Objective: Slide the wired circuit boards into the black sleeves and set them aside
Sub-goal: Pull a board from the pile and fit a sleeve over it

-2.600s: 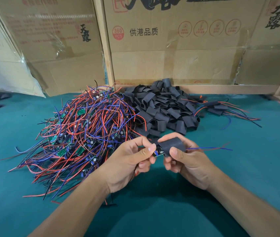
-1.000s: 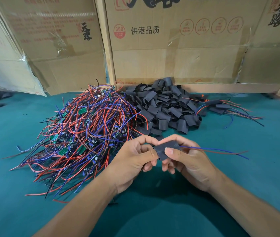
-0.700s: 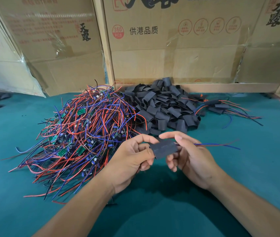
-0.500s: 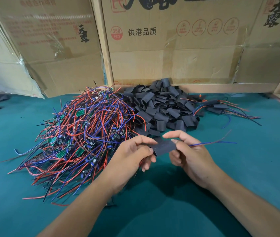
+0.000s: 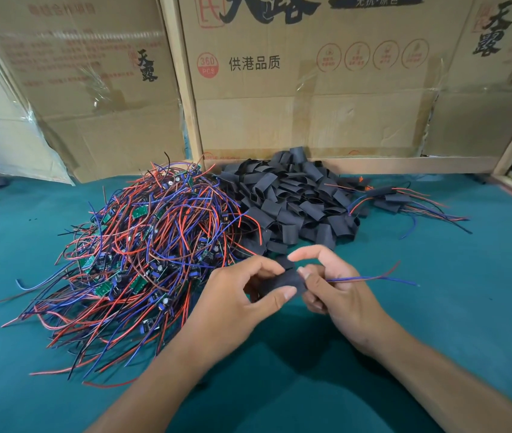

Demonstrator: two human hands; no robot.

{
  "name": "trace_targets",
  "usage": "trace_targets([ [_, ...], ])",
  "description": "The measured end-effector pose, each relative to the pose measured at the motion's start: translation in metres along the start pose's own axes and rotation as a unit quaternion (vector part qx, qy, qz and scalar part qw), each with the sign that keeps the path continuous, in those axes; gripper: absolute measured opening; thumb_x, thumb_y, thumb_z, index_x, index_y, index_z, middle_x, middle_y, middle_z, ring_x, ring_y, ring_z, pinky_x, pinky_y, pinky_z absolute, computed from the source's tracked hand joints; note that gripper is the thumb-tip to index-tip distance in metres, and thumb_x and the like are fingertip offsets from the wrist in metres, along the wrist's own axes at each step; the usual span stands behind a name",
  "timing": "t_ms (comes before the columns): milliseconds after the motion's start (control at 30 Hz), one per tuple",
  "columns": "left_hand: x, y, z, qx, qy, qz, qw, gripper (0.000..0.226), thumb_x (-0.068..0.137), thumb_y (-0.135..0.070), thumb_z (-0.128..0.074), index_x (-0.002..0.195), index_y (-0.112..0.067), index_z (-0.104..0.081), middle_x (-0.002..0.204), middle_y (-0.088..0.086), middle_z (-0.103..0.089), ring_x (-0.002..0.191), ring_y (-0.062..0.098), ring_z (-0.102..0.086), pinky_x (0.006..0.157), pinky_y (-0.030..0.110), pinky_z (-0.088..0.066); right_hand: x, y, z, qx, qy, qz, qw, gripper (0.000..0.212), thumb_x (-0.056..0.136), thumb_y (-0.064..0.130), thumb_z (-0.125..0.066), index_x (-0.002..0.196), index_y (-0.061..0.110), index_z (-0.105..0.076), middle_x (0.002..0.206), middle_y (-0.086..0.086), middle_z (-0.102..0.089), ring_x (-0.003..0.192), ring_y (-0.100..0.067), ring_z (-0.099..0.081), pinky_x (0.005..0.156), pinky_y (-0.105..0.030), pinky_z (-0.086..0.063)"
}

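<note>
- Cardboard boxes (image 5: 304,89) are stood along the back of a teal work surface (image 5: 436,307), on which all the material is laid out.
- Progress: a large tangle of wired boards (image 5: 142,257), with red and blue leads, is seen at the left, and a heap of empty black sleeves (image 5: 292,201) lies just beside it at the centre. Only a small group of finished pieces (image 5: 395,198) is set aside at the far right, well apart from the hands. The task is therefore judged to be at an early stage, with most boards yet to be sleeved.
- Piece in hand: one black sleeve (image 5: 283,281) is held above the surface between both hands, and red and blue wires (image 5: 370,278) trail out of it to the right. No board is visible, so it is judged to be fully inside; the setting aside is not yet done.
- Left hand (image 5: 236,301): the near end of the sleeve is pinched between thumb and curled fingers.
- Right hand (image 5: 336,285): the far end is pinched by the thumb, with the forefinger arched over the top; the remaining fingers are curled beneath.
</note>
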State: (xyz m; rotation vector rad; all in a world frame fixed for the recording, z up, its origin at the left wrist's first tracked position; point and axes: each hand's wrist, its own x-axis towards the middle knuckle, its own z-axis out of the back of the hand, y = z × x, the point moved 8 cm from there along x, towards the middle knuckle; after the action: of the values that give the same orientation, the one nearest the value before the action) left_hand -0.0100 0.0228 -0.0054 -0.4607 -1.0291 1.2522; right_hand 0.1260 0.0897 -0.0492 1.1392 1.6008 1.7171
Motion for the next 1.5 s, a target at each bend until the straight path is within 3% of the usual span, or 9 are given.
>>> trace_targets([
  [167,-0.002,-0.006,-0.003,0.048,0.015,-0.050,0.997,0.032,0.075,-0.031,-0.083,0.103,-0.023,-0.069,0.094,-0.018,-0.068,0.085,0.002,-0.062,0.078,0.014,-0.046,-0.001,0.002,0.003,-0.024,-0.018,0.000,1.000,0.017,0.090,0.023,-0.055,0.107,0.021,-0.059,0.058,0.004,-0.038,0.051,-0.012,-0.035,0.049,-0.020,-0.032],
  [333,0.000,-0.008,0.003,0.095,-0.025,-0.071,0.993,0.030,0.077,-0.030,-0.078,0.104,-0.016,-0.072,0.090,-0.016,-0.068,0.083,-0.001,-0.062,0.078,0.011,-0.044,-0.001,0.001,0.012,-0.041,-0.063,-0.030,0.997,0.016,0.085,0.032,-0.060,0.073,0.022,-0.056,0.054,-0.007,-0.051,0.047,-0.021,-0.041,0.043,-0.028,-0.033],
  [600,0.000,-0.004,0.003,0.105,-0.016,-0.060,0.993,0.033,0.078,-0.024,-0.084,0.108,-0.015,-0.072,0.097,-0.013,-0.070,0.087,0.000,-0.063,0.080,0.014,-0.046,-0.003,0.007,0.010,-0.064,-0.056,-0.014,0.996,0.037,0.098,0.009,-0.057,0.062,0.016,-0.052,0.051,-0.009,-0.050,0.044,-0.019,-0.041,0.042,-0.024,-0.033],
  [800,0.001,0.022,-0.008,-0.113,0.056,0.109,0.986,0.014,0.089,-0.025,-0.073,0.096,-0.013,-0.072,0.074,-0.002,-0.068,0.064,0.010,-0.059,0.064,0.027,-0.052,-0.002,0.006,0.010,-0.072,-0.063,-0.014,0.995,0.037,0.098,0.012,-0.059,0.062,0.021,-0.054,0.051,-0.007,-0.050,0.045,-0.018,-0.041,0.043,-0.022,-0.034],
  [1000,0.000,0.032,-0.007,-0.255,0.005,0.156,0.954,0.010,0.089,-0.009,-0.071,0.095,-0.001,-0.071,0.072,0.008,-0.067,0.057,0.014,-0.057,0.057,0.021,-0.049,-0.004,-0.005,-0.003,0.020,-0.007,-0.080,0.997,0.027,0.085,0.039,-0.066,0.070,0.017,-0.062,0.063,-0.010,-0.057,0.050,-0.020,-0.051,0.042,-0.026,-0.037],
  [1100,0.001,0.027,-0.009,-0.221,0.010,0.130,0.967,0.011,0.089,-0.001,-0.070,0.099,-0.001,-0.067,0.079,0.012,-0.071,0.062,0.017,-0.061,0.063,0.025,-0.053,-0.008,-0.007,-0.014,0.032,0.012,-0.104,0.994,0.023,0.085,0.037,-0.074,0.076,0.017,-0.066,0.069,-0.012,-0.064,0.056,-0.022,-0.059,0.042,-0.027,-0.042],
  [1233,0.001,0.022,-0.013,-0.183,0.038,0.113,0.976,0.023,0.089,0.003,-0.059,0.102,-0.010,-0.071,0.090,0.012,-0.074,0.073,0.017,-0.068,0.077,0.037,-0.058,-0.012,-0.002,-0.009,-0.012,-0.030,-0.112,0.993,0.014,0.091,0.019,-0.069,0.083,0.009,-0.064,0.071,-0.012,-0.067,0.058,-0.024,-0.062,0.041,-0.028,-0.042],
  [1367,0.001,0.019,-0.009,-0.138,0.028,0.080,0.987,0.026,0.093,-0.002,-0.062,0.101,-0.025,-0.073,0.094,-0.010,-0.076,0.088,0.002,-0.068,0.080,0.015,-0.049,-0.010,0.009,0.009,-0.010,-0.109,-0.112,0.988,0.019,0.090,0.009,-0.067,0.073,0.014,-0.060,0.063,-0.004,-0.062,0.051,-0.023,-0.059,0.037,-0.025,-0.038],
  [1500,0.004,0.021,0.003,0.001,-0.020,0.029,0.999,0.020,0.094,-0.006,-0.061,0.099,-0.024,-0.069,0.095,-0.014,-0.071,0.088,0.006,-0.064,0.079,0.016,-0.048,0.003,0.031,0.069,0.062,-0.253,-0.084,0.962,0.013,0.089,0.016,-0.068,0.078,0.016,-0.061,0.060,-0.003,-0.063,0.047,-0.016,-0.061,0.035,-0.022,-0.037],
])
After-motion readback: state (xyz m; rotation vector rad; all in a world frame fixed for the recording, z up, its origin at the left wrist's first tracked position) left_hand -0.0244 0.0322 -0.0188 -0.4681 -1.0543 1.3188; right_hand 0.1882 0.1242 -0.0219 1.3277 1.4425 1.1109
